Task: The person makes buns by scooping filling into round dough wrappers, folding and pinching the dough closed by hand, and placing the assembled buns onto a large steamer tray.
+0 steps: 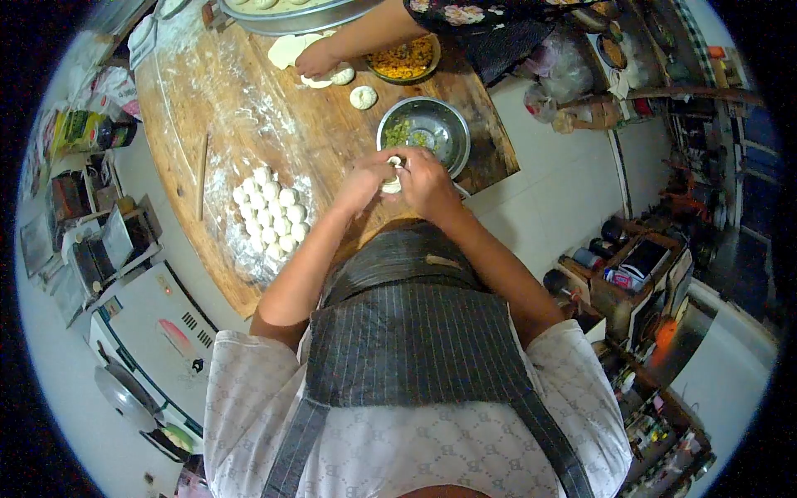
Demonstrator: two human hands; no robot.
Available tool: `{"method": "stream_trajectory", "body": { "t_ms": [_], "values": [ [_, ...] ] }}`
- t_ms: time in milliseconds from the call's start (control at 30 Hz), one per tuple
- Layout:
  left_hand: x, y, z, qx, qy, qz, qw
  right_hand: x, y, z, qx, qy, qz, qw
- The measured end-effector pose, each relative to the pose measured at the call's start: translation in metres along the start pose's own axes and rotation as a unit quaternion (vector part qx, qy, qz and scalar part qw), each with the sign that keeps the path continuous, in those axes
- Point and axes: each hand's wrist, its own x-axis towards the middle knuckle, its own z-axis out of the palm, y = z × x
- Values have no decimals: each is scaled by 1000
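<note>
White dough piece (391, 187) in grasp, pinched it between the curled fingers of the left hand (363, 184) and right hand (427, 183), near the metal bowl (451, 135).

- Shirt (415, 452), below the apron (415, 344): a repeated letter "B".
- Green-and-yellow packaging (79, 131), far upper left of the apron: print unreadable.

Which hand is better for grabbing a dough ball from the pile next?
Probably the left hand. It's nearer the dough balls; the right hand is farther off, by the metal bowl. Both are on one piece of dough, so the left must let go first.
</note>
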Motion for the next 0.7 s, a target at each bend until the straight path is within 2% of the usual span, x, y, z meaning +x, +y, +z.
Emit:
{"method": "stream_trajectory", "body": {
  "t_ms": [67,133,167,200,233,267,333,400,467,533,700],
  "values": [
    [3,1,-7,-24,-12,2,1000,-1,9,3,20,7,-5,1000],
    [3,4,-11,-48,-26,4,999,4,9,-3,50,-7,29,998],
    [2,5,-11,-141,-25,-18,990,5,7,-6,49,-6,29,998],
    [0,7,-10,-232,-24,-40,972,9,-1,-14,87,-8,74,993],
    [-1,7,-1,-370,-31,-14,928,12,-6,-18,125,-8,118,985],
    [-3,5,5,-368,-33,-12,929,14,-6,-18,125,-6,116,985],
    [-5,-2,12,-479,-11,8,878,12,-7,-16,63,6,67,996],
    [-6,-6,11,-466,-20,13,885,11,-6,-10,68,34,51,996],
    [-6,-8,11,-396,0,27,918,12,-5,-9,74,60,33,995],
    [-10,-4,12,-407,-2,15,913,14,-6,-12,90,-34,69,993],
    [-15,2,16,-429,12,-29,903,12,-13,-13,20,-9,50,999]
  ]
}}
